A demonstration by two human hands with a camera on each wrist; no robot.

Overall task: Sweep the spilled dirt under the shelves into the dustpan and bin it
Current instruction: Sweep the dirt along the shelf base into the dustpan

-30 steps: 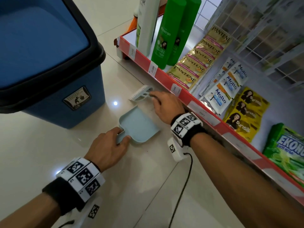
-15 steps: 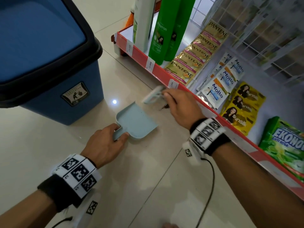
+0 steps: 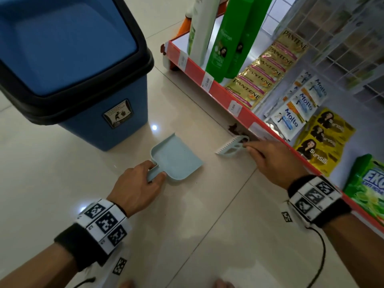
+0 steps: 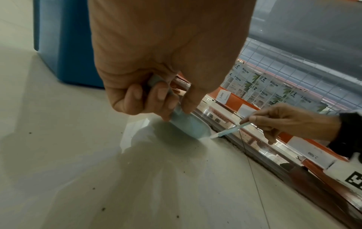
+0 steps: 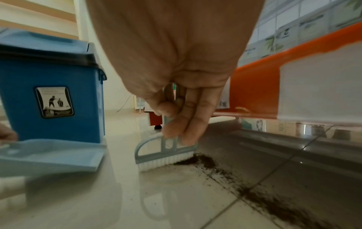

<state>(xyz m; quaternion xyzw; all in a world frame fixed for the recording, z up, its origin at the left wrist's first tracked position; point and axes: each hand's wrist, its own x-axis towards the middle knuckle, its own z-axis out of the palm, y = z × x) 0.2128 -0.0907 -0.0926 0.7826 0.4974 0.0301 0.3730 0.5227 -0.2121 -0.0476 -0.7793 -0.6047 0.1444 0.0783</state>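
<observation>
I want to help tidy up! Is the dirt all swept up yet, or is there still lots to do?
Not yet. Nothing looks binned: the dustpan looks empty and the blue bin is shut. Right now the left hand holds the dustpan on the floor while the right hand holds the brush against the dirt by the shelf. That trail is still to be swept in and tipped out.

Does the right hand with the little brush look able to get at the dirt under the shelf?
Probably yes: the right hand already has the brush touching the dirt at the shelf's open edge.
</observation>
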